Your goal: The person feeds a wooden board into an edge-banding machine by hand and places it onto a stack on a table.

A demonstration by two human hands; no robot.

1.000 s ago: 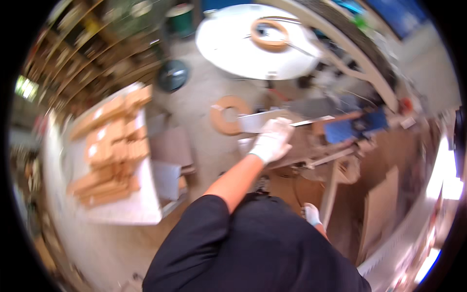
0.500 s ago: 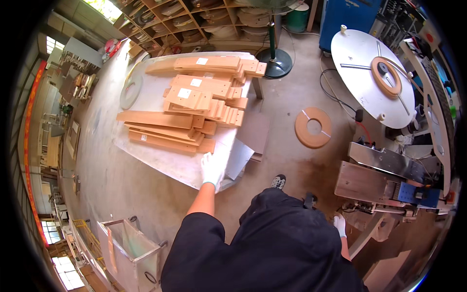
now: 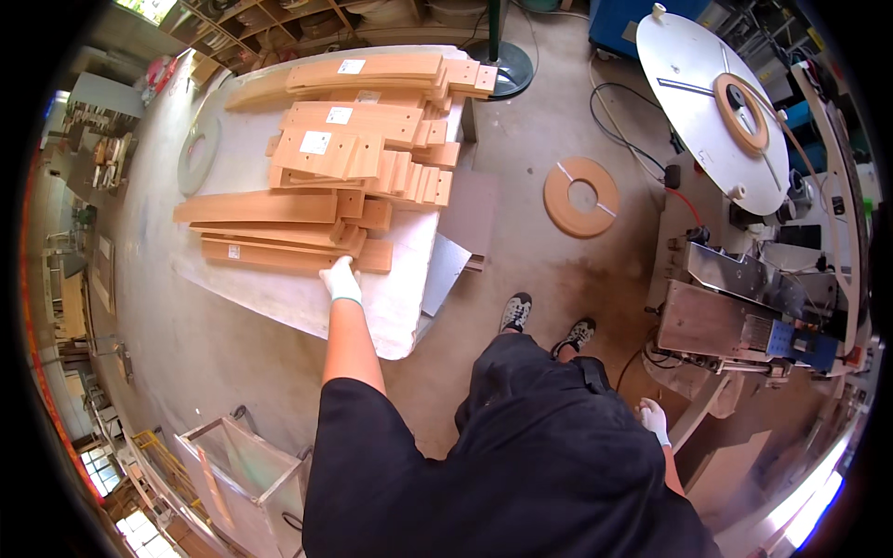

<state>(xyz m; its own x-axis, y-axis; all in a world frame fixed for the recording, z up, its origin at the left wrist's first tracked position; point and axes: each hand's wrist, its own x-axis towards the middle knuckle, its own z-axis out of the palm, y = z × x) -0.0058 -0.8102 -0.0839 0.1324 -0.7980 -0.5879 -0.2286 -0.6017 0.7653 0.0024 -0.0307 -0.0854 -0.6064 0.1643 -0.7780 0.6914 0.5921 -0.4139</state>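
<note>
The left hand [image 3: 341,278], partly curled at the lower wooden boards [image 3: 279,253] at ten o'clock, grip unclear, could spill them by tugging one askew, while the right hand [image 3: 656,418], at four, hangs half-curled, seemingly empty.

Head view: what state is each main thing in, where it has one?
Wooden boards, piled in overlapping stacks
Left hand, gloved, at the nearest boards; grip unclear
Right hand, gloved, lowered
Ring-shaped coil, wound, lying flat
White disc, carrying another wound coil
Wheeled bin, open
</note>
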